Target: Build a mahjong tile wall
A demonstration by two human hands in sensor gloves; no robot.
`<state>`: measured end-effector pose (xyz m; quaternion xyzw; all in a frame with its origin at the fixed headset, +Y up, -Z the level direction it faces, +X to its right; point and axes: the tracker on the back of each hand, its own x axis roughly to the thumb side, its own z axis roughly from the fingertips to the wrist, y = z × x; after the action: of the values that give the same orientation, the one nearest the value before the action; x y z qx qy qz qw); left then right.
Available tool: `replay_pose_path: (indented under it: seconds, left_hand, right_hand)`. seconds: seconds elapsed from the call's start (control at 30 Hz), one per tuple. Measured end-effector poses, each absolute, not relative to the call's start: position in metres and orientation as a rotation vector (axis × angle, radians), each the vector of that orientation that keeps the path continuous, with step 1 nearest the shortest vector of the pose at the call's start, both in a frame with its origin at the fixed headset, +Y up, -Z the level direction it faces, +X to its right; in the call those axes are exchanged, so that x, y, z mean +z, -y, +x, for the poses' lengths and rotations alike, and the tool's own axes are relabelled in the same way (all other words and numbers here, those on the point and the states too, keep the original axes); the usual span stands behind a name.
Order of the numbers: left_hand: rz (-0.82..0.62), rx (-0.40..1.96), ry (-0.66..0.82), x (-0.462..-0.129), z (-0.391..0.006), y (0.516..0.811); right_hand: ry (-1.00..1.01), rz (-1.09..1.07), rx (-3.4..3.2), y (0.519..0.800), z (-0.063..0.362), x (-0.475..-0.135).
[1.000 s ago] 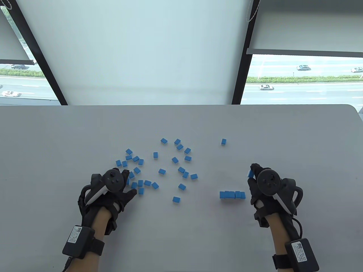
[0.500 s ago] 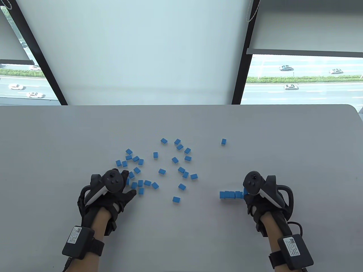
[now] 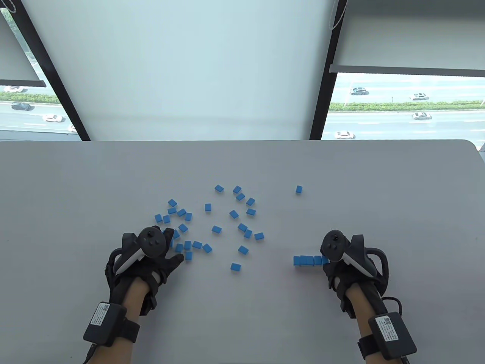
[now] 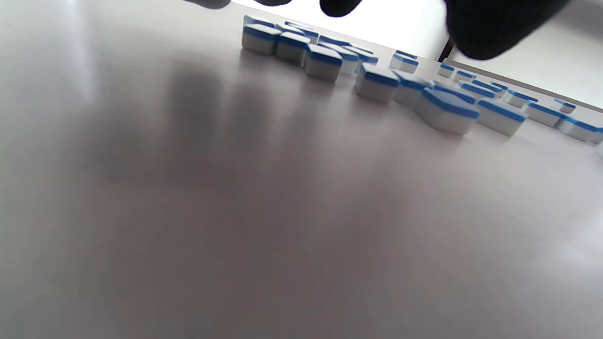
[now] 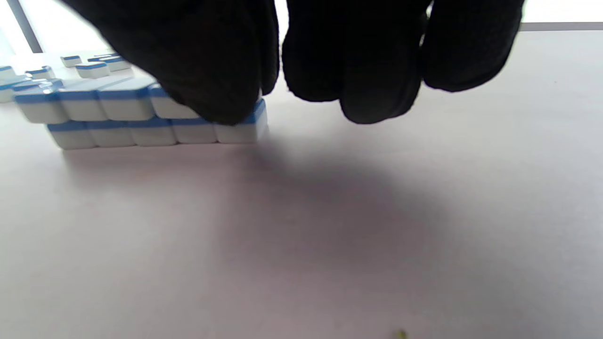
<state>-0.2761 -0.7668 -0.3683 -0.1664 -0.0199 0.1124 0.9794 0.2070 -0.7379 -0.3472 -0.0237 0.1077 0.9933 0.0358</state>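
- Right hand (image 3: 346, 261) at the right end of the wall (image 3: 308, 260), fingers (image 5: 212, 70) curled down onto the last top tile (image 5: 207, 107), thumb and forefinger seeming to pinch it; the other fingertips bunched just beside, hanging clear of the surface (image 3: 341, 182).
- Left hand (image 3: 146, 254) low over the near-left edge of the loose tiles (image 3: 212, 223), fingers relaxed and slightly spread, nothing held; thumb tip just beside one tile at the heap's near edge.
- Wall near the right front of the surface, a short straight row running left to right, well apart from the loose heap; one stray tile (image 3: 299, 189) alone farther back.
- Loose tiles scattered blue side up across the middle of the pale grey surface.
- Behind the surface: a drawn white blind (image 3: 182, 68) between dark window frames, with a road and cars visible on either side.
- Right wrist view only: wall (image 5: 141, 117) shown as two layers, five tiles in the bottom row, white bodies with blue backs, the top row shifted a little leftward; from the table view just a single blue strip.
- Left wrist view only: white undersides of the loose tiles (image 4: 377, 82), the fingertips (image 4: 490, 28) above them touching none, and the hand's shadow on the surface (image 4: 235, 212).
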Motion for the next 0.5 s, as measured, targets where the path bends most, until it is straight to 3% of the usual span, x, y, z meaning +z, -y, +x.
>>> replay_pose_path:
  seconds: [0.5]
  left_hand:
    - [-0.317, 0.226, 0.058, -0.3700, -0.2743, 0.7636]
  right_hand:
    - [-0.294, -0.072, 3.037, 0.7302, 0.2077, -0.3426]
